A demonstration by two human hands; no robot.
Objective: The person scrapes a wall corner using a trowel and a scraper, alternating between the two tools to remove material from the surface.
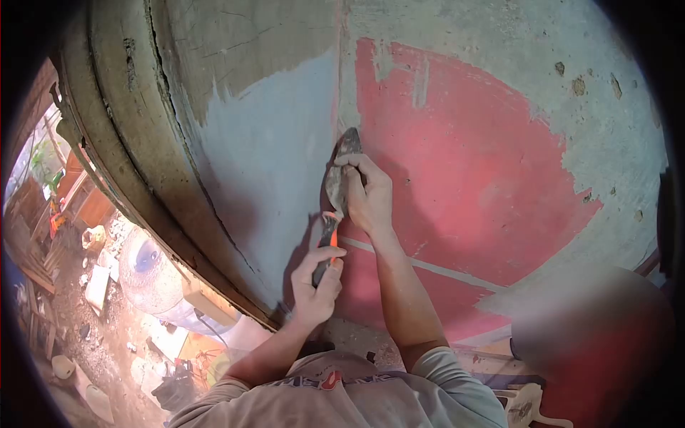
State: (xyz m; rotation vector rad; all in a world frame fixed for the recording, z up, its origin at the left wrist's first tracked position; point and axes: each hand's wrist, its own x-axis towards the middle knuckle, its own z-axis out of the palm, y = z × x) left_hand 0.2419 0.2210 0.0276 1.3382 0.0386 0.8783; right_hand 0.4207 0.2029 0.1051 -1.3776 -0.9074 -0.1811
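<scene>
A trowel (pixel 335 187) with a grey, smeared metal blade and a black-and-orange handle is held upright against the painted wall, its tip pointing up. My left hand (pixel 318 287) is closed around the handle. Higher up, my right hand (pixel 368 197) is closed on the blade, with the thumb and fingers at its edge. Behind the tool, a pale blue-grey painted patch (pixel 275 153) lies to the left and a red painted patch (pixel 464 167) to the right. A narrow vertical strip of bare wall separates them above the blade tip.
Unpainted, pitted concrete (pixel 514 43) surrounds the paint. A cracked wooden post or frame (pixel 135 121) runs down the left. Beyond it, rubble and a translucent container (pixel 153 274) lie on the ground. A blurred grey-and-red shape (pixel 599 342) stands at lower right, near a beige plastic chair (pixel 526 403).
</scene>
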